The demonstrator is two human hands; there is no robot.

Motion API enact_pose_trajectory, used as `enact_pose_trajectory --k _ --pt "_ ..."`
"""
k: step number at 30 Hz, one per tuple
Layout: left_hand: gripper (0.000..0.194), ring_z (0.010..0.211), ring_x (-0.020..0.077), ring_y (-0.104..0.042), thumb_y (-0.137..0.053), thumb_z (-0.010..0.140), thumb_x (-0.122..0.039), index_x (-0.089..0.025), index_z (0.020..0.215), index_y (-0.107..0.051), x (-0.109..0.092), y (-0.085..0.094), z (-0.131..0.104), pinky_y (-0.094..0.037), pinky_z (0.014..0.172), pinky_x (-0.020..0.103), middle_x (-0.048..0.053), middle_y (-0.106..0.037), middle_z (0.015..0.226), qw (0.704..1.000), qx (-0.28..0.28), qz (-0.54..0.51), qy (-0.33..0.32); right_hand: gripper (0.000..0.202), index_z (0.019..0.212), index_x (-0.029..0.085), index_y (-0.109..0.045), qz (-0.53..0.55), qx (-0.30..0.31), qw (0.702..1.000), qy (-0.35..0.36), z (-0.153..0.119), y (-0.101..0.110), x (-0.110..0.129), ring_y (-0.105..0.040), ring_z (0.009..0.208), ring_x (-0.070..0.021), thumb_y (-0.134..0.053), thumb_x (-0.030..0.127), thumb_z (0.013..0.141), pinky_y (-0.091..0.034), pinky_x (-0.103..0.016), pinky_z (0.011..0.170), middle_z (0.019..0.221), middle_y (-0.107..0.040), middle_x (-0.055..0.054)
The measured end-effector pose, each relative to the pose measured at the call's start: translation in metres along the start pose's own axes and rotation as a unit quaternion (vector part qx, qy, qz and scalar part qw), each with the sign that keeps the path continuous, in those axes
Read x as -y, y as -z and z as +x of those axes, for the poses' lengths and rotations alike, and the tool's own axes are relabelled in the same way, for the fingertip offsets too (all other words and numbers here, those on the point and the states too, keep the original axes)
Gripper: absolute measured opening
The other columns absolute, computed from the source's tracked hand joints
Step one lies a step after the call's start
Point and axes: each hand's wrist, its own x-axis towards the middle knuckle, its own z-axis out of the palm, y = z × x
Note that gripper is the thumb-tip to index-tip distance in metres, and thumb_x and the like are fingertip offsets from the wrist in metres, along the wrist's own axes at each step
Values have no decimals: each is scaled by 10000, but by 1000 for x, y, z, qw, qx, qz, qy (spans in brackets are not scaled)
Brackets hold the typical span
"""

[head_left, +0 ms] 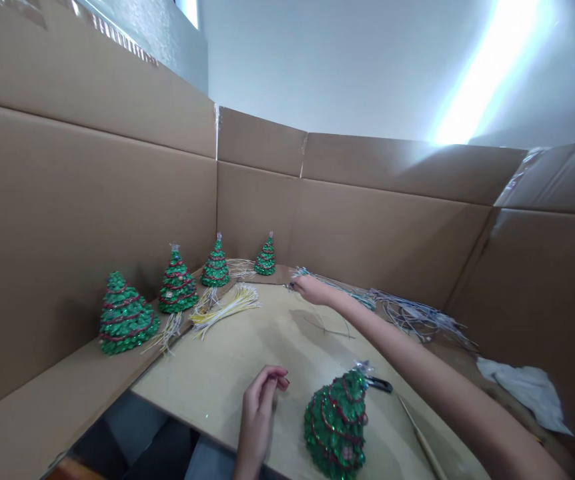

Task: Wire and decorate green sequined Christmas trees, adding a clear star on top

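Observation:
My right hand [310, 290] stretches across to the far edge of the table, beside the teal-tipped wires [355, 293]. Its fingers are closed on something small and dark that I cannot make out. Near the front of the table, my left hand [262, 400] is loosely curled, thumb against fingers, with nothing visible in it. Just right of it a green glittery Christmas tree ornament [336, 427] with red garlands and a clear star leans on the tabletop. By its tip lies a black-handled tool [380, 384]. A thin curved wire [335, 331] rests below my right hand.
Several similar trees stand along the left and back ledge, one near tree [126, 317] without a star. Yellow-white wires [227, 310], grey-lilac wires [415, 317], a wooden-handled tool [425, 443] and white cloth [527, 387] lie around. Cardboard walls [392, 227] enclose the table [227, 360].

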Motion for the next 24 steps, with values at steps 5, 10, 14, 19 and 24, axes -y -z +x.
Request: enact_pose_trajectory --k 5,10,14,19,24 --pt "397 790 238 -651 -619 830 -561 -179 838 -727 -1 0 -1 -470 777 302 71 -703 760 1000 4 -9 -6 288 1181 154 -641 108 43 993 21 0 3 12 -685 982 -199 -624 366 988 -590 -407 861 1152 -680 -73" --pt "373 799 234 -653 -606 855 -532 -178 852 -725 0 0 0 -479 787 302 71 -703 775 1000 3 -21 -12 275 1148 146 -641 187 58 981 6 1 -2 15 -686 877 -168 -621 370 990 -599 -350 768 1072 -686 -57" --pt "356 787 226 -658 -604 862 -506 -172 856 -727 0 0 0 -487 774 294 71 -705 764 1000 0 -24 -16 270 1127 146 -643 227 29 974 2 2 -3 14 -674 870 -165 -628 374 983 -589 -341 757 1065 -678 -54" --pt "343 771 226 -671 -607 853 -487 -166 845 -727 0 1 2 -513 767 301 74 -713 753 999 -18 -25 -31 266 1096 147 -643 270 -10 963 18 -15 19 21 -666 868 -166 -619 387 985 -577 -348 771 1033 -674 -46" --pt "307 781 233 -691 -614 839 -460 -170 874 -711 -16 0 -5 -539 751 308 76 -729 790 996 -49 -21 -74 224 1061 140 -660 276 -64 958 30 -62 67 38 -565 697 -120 -578 335 987 -485 -274 662 884 -645 -18"
